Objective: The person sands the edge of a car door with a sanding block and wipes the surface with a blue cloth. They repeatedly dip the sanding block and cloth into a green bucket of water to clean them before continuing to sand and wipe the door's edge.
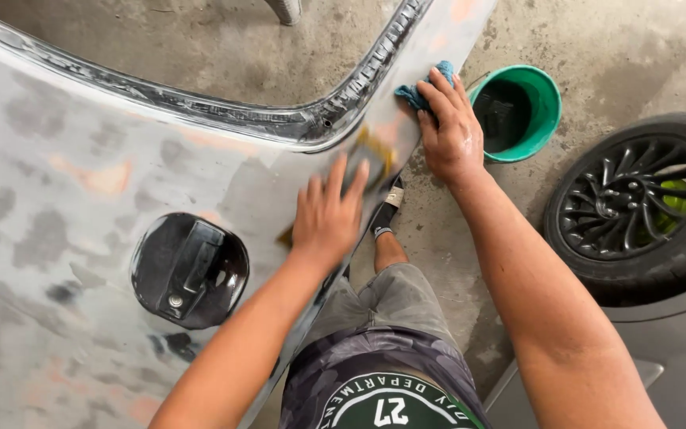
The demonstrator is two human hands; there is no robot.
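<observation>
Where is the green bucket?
In the head view, the green bucket stands on the concrete floor at upper right, just beyond the right hand with its blue cloth, left of the black car wheel.

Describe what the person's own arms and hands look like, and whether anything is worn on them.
Both arms are bare from the hands up to the frame's edge: no sleeves, gloves, watch or rings in view. The left hand is motion-blurred, so fine detail there is unclear. The right hand is sharp, its forearm bare too.
</observation>
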